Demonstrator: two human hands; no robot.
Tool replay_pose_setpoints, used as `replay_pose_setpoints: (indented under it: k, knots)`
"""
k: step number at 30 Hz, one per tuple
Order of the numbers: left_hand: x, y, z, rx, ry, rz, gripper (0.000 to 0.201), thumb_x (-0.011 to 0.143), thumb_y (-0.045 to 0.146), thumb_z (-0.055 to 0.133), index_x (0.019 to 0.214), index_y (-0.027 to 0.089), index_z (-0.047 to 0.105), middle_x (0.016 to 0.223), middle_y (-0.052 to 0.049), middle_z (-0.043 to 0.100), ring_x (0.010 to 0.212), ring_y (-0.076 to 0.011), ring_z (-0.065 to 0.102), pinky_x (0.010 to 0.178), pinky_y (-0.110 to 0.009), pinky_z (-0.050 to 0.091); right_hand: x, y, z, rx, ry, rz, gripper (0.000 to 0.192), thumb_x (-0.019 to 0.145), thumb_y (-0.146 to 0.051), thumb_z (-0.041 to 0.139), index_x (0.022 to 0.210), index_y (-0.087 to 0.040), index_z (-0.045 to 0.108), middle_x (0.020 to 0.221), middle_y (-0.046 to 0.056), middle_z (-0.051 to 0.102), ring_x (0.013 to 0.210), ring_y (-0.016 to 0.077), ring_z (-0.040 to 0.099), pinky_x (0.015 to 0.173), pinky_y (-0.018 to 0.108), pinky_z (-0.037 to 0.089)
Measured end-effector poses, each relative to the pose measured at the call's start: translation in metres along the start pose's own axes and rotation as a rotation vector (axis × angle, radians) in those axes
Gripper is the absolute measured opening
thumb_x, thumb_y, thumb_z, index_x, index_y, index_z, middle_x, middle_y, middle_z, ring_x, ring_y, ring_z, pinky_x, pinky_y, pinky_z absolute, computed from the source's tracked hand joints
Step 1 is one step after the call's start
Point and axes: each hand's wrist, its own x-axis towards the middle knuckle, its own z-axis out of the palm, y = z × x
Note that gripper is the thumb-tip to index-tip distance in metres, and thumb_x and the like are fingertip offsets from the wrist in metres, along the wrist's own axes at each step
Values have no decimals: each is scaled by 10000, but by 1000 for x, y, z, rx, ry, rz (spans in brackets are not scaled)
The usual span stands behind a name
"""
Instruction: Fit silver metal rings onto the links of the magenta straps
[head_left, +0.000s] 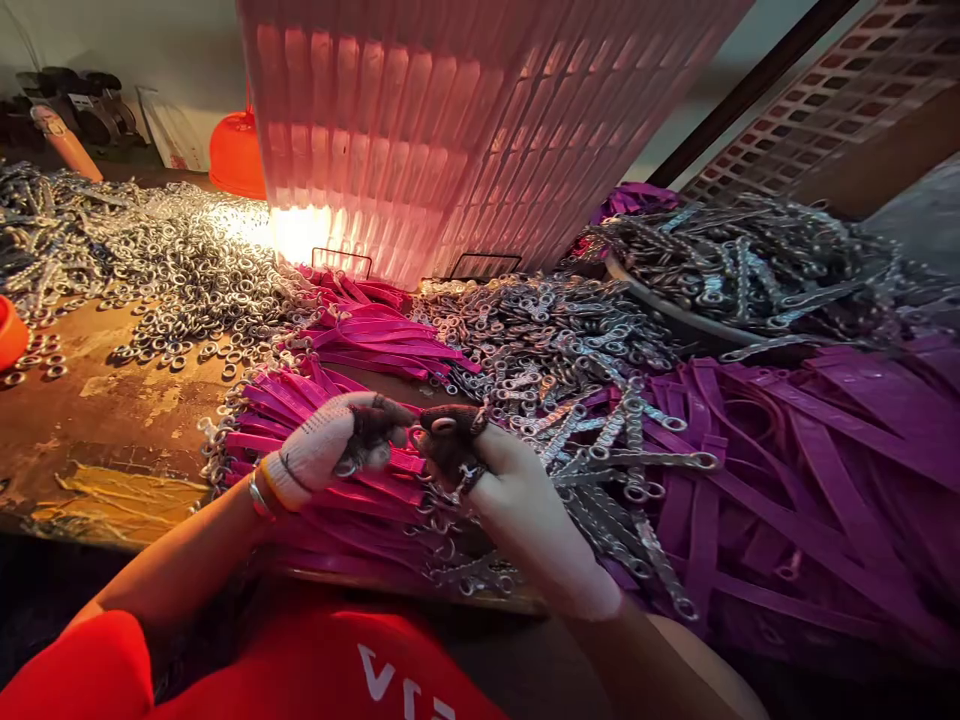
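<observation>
While both gloved hands meet over the front edge of the workbench (97,400), the left hand (322,450) has its dirty fingertips closed on a pink strap (397,462) from the bundle of pink straps (352,500) lying just under it. The right hand (510,490) is closed too, and it pinches a small metal ring (444,424) between thumb and forefinger, very near the end of that strap; I cannot tell if ring and strap touch. Near the right hand lies a heap of metal link pieces (585,400), and beyond it are purple straps (787,470). On the left part of the bench is a wide spread of loose metal rings (187,270). Behind the straps stands a ribbed translucent pink panel (450,120), lit from the back, and an orange bowl (236,155) is beside it.
</observation>
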Motion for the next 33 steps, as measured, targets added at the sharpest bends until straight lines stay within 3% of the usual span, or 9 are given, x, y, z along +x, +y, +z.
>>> replay_pose_setpoints:
  k: [4,9,13,16,21,24,26,31,33]
  knots:
    - [-18,1,18,118,13,-26,328,842,478,633,843,154,584,507,32,535,365,-48,375,355,-155,243,2,3,3,-100,-5,-54,241,863,-214,530,1057,-211,672,973,41,716,901,195,636,838,337,508]
    - [-24,10,23,198,-4,-53,346,877,476,596,749,162,524,516,50,483,384,-37,349,356,-147,235,4,18,-4,-359,10,-235,475,804,-91,461,1250,-198,581,1182,112,654,1114,238,588,981,421,458]
    - [-18,9,20,209,-76,-117,332,879,446,569,727,154,531,549,32,498,388,-42,383,352,-154,262,12,24,-11,-458,-162,-421,531,772,-50,456,1278,-177,560,1215,139,594,1135,245,557,966,418,465]
    - [-15,4,18,259,-54,-144,302,878,427,546,735,161,534,529,38,493,374,-53,385,351,-165,274,14,23,-12,-558,-224,-456,452,746,-37,464,1144,-174,627,1094,120,618,1015,238,572,880,385,477]
    - [-14,3,15,478,4,43,271,879,416,566,769,170,543,561,37,513,454,-78,414,427,-193,319,13,20,-13,-871,-225,-372,193,703,-83,492,792,-166,642,866,104,621,785,221,532,704,330,414]
    - [-9,4,14,691,-2,251,80,808,233,602,772,167,573,712,-9,598,628,-116,496,582,-224,407,14,20,-12,-873,-198,-297,165,662,-88,495,727,-181,615,851,93,629,768,210,534,689,312,396]
    - [-4,5,15,744,16,314,35,741,154,594,764,173,575,757,-24,616,678,-134,515,623,-237,422,15,21,-9,-800,-147,-270,195,625,-77,482,725,-184,611,864,94,635,796,212,549,707,304,404]
    - [8,13,25,291,-42,-124,84,834,254,468,779,197,495,550,47,473,389,-76,373,368,-185,269,10,24,-1,-775,25,-216,120,737,-178,507,765,-186,623,803,92,638,721,213,559,638,304,375]
    - [22,16,26,165,-59,-166,70,829,236,453,797,196,500,535,63,448,354,-60,345,341,-167,239,8,27,-2,-803,62,-130,131,803,-227,498,802,-194,625,749,77,648,663,204,552,601,297,351]
